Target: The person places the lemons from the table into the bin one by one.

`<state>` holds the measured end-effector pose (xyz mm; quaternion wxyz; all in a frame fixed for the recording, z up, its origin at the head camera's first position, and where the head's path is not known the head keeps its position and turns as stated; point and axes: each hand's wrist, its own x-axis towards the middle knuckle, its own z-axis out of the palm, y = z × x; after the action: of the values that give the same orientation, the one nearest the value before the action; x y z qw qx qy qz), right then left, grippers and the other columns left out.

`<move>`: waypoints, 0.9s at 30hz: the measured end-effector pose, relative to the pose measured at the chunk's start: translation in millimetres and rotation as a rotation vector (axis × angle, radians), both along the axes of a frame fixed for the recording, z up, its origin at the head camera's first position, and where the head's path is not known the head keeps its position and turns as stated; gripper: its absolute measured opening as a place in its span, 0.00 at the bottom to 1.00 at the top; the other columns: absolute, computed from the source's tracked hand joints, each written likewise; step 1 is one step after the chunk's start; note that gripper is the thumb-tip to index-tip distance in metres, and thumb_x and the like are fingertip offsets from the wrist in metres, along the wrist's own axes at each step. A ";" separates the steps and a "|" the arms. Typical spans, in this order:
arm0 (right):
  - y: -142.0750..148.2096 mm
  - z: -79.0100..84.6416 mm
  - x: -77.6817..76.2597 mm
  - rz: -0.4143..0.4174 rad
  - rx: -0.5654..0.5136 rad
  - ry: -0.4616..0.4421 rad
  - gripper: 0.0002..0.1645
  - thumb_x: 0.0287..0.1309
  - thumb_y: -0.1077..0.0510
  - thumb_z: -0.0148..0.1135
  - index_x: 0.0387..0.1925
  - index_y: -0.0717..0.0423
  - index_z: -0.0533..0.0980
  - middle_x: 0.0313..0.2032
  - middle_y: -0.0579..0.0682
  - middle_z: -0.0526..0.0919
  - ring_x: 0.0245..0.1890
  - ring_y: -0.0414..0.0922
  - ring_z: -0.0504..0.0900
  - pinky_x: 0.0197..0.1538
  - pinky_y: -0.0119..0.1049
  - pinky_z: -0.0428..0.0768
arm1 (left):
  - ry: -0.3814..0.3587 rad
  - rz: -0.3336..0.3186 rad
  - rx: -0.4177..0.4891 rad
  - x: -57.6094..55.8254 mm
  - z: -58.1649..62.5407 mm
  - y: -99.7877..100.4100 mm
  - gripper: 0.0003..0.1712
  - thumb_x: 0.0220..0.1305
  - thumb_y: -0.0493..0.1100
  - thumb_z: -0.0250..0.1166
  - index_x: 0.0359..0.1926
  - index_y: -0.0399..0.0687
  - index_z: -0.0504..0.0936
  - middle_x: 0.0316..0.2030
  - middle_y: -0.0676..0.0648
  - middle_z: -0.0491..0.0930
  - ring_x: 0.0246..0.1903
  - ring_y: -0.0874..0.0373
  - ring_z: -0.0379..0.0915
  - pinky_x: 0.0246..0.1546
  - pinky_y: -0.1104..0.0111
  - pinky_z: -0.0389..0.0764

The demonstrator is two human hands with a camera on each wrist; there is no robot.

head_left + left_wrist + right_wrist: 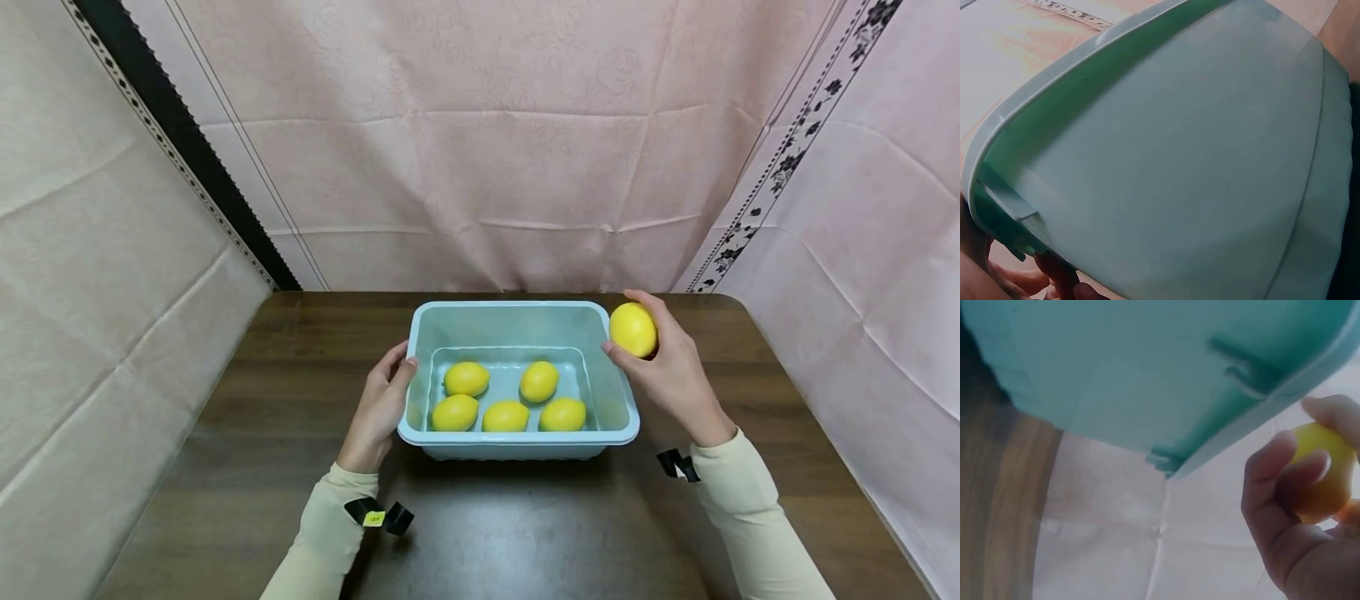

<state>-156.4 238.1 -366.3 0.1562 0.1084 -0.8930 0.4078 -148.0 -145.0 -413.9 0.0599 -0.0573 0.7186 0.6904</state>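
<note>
A light blue plastic basin (517, 451) stands on the table, with several yellow lemons (467, 379) lying on its floor. At its left side my left hand (378, 408) grips the rim, thumb on top and fingers outside. The left wrist view shows the basin's outer wall (1166, 144) with fingertips curled under the rim. My right hand (670, 367) holds another lemon (632, 330) just over the basin's right rim. Seen from the right wrist, the fingers wrap round that lemon (1322, 481), apart from the basin's wall (1104, 375).
The dark wooden table (300, 467) extends round the basin. Pale cloth hangs behind it (480, 183) and at both sides. Black wrist straps with small cameras (378, 514) sit on both sleeves.
</note>
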 end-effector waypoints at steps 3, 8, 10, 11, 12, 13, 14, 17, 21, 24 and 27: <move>-0.3 3.6 -1.5 0.019 0.000 -0.016 0.41 0.61 0.58 0.76 0.73 0.48 0.69 0.54 0.60 0.76 0.44 0.55 0.77 0.41 0.40 0.80 | 0.005 -0.001 0.003 0.1 -0.5 -0.1 0.30 0.85 0.46 0.49 0.81 0.44 0.59 0.74 0.38 0.62 0.68 0.42 0.60 0.73 0.48 0.63; -1.4 9.3 -2.0 0.086 -0.040 -0.076 0.43 0.63 0.61 0.74 0.76 0.48 0.65 0.58 0.61 0.71 0.48 0.55 0.77 0.45 0.32 0.80 | 0.006 -0.001 0.002 -0.3 -0.6 -0.4 0.30 0.85 0.46 0.49 0.81 0.44 0.59 0.74 0.38 0.62 0.68 0.42 0.60 0.74 0.49 0.63; -2.9 11.1 -1.7 0.125 -0.087 -0.106 0.45 0.64 0.64 0.72 0.78 0.48 0.62 0.60 0.62 0.67 0.48 0.55 0.78 0.45 0.28 0.81 | 0.007 -0.002 0.004 -0.7 -0.4 -0.5 0.30 0.85 0.47 0.49 0.81 0.44 0.60 0.73 0.38 0.63 0.67 0.43 0.61 0.73 0.49 0.64; -3.7 12.0 -1.6 0.143 -0.109 -0.118 0.46 0.64 0.65 0.71 0.79 0.49 0.60 0.61 0.63 0.66 0.47 0.56 0.78 0.44 0.27 0.82 | 0.008 -0.002 0.004 -0.9 -0.4 -0.6 0.30 0.85 0.47 0.49 0.80 0.44 0.60 0.73 0.38 0.64 0.66 0.43 0.61 0.72 0.50 0.64; -4.9 12.9 -1.6 0.160 -0.132 -0.131 0.47 0.65 0.67 0.69 0.79 0.49 0.59 0.61 0.64 0.64 0.46 0.55 0.79 0.44 0.27 0.83 | 0.009 -0.003 0.005 -1.0 -0.4 -0.8 0.30 0.85 0.47 0.49 0.80 0.43 0.60 0.72 0.38 0.64 0.66 0.44 0.61 0.71 0.50 0.64; -5.9 13.6 -1.7 0.174 -0.149 -0.143 0.48 0.65 0.68 0.68 0.80 0.48 0.57 0.62 0.64 0.63 0.46 0.55 0.79 0.44 0.28 0.84 | 0.011 -0.005 0.006 -1.2 -0.5 -1.0 0.30 0.85 0.47 0.49 0.80 0.43 0.60 0.71 0.38 0.65 0.65 0.44 0.61 0.70 0.51 0.64; -7.0 14.3 -1.8 0.188 -0.168 -0.155 0.48 0.66 0.69 0.67 0.81 0.48 0.56 0.62 0.64 0.62 0.45 0.54 0.80 0.43 0.29 0.85 | 0.013 -0.006 0.006 -1.2 -0.5 -1.1 0.30 0.85 0.47 0.49 0.80 0.43 0.60 0.71 0.38 0.65 0.65 0.44 0.62 0.70 0.51 0.64; -9.8 15.7 -2.6 0.225 -0.202 -0.186 0.50 0.67 0.71 0.64 0.81 0.49 0.52 0.63 0.64 0.59 0.43 0.52 0.82 0.43 0.31 0.86 | 0.014 -0.009 0.005 -1.2 -0.8 -1.6 0.30 0.85 0.47 0.49 0.80 0.43 0.60 0.70 0.38 0.65 0.64 0.44 0.62 0.68 0.52 0.65; -12.6 16.4 -3.7 0.271 -0.218 -0.208 0.50 0.67 0.72 0.63 0.81 0.50 0.51 0.64 0.64 0.58 0.41 0.52 0.84 0.45 0.31 0.86 | 0.009 -0.007 -0.001 -0.6 -0.5 -1.7 0.30 0.85 0.48 0.49 0.80 0.44 0.60 0.70 0.38 0.65 0.64 0.44 0.61 0.69 0.51 0.64; -14.3 16.7 -4.6 0.296 -0.209 -0.214 0.50 0.68 0.71 0.65 0.82 0.49 0.50 0.67 0.62 0.57 0.47 0.55 0.83 0.49 0.29 0.84 | 0.007 -0.005 -0.001 -0.4 0.0 -1.1 0.30 0.85 0.48 0.49 0.81 0.44 0.59 0.71 0.38 0.64 0.65 0.44 0.61 0.69 0.51 0.64; -16.5 17.7 -5.2 0.297 -0.184 -0.217 0.52 0.68 0.67 0.69 0.82 0.48 0.50 0.69 0.61 0.58 0.53 0.59 0.80 0.51 0.26 0.81 | 0.004 -0.005 0.004 -0.6 -0.1 -0.5 0.30 0.86 0.48 0.49 0.81 0.44 0.59 0.71 0.38 0.64 0.65 0.45 0.61 0.70 0.52 0.64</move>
<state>-161.7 221.6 -348.6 0.0066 0.1797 -0.8378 0.5155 -148.6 -145.6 -414.0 0.0600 -0.0540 0.7175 0.6918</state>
